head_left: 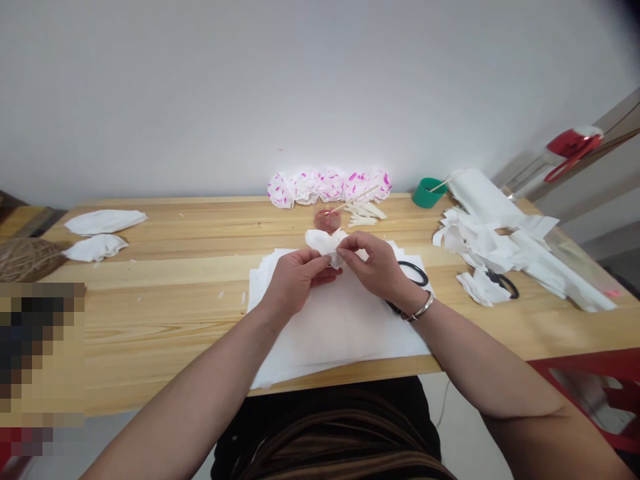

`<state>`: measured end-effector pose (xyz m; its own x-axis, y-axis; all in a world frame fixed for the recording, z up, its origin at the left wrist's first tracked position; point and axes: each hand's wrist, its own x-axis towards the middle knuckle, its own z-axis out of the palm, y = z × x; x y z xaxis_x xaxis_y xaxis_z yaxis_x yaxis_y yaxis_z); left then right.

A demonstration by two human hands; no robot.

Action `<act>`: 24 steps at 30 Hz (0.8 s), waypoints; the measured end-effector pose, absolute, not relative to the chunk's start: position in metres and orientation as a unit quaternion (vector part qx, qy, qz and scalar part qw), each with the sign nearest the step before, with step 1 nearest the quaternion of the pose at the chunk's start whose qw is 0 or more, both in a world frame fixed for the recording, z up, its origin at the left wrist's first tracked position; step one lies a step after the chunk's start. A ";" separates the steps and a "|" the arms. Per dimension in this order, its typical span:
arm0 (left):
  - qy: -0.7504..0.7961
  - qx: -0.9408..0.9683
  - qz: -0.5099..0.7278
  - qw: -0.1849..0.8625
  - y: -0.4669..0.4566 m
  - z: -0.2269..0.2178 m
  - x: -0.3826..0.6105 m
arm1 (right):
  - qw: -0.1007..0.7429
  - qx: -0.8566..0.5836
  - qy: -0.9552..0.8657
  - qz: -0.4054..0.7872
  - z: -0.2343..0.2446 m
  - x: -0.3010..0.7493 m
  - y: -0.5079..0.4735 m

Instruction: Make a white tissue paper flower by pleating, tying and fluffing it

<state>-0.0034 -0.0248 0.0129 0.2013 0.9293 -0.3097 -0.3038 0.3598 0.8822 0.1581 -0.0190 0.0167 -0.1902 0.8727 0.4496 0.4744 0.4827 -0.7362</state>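
Note:
My left hand (295, 280) and my right hand (374, 265) meet over the middle of a wooden table (165, 313). Both pinch a small crumpled white tissue piece (324, 243) between their fingertips. Under them lies a stack of white tissue sheets (335, 327). My right wrist wears a metal bangle (420, 309). Black scissors (413, 275) lie partly under my right hand.
A row of white-and-pink tissue flowers (327, 185) lines the far edge, with a small pink cup (327, 219), a stick and white strips beside. A green cup (428, 192), heaped tissue (500, 233), and a second pair of scissors sit right. Folded tissues (103, 221) and twine (25, 259) lie left.

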 end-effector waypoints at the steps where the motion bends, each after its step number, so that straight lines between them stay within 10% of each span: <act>1: 0.448 0.352 0.446 0.690 -0.025 0.013 -0.004 | 0.447 -0.462 -0.732 0.225 0.017 0.158 -0.019; 24: 0.471 0.441 0.474 0.599 -0.026 0.012 -0.002 | 0.367 -0.383 -0.847 0.024 0.014 0.161 -0.023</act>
<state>-0.0020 -0.0261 0.0117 0.1076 0.9834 -0.1462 -0.1525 0.1617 0.9750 0.1614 -0.0230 0.0137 -0.4374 0.6669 0.6033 0.6324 0.7050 -0.3209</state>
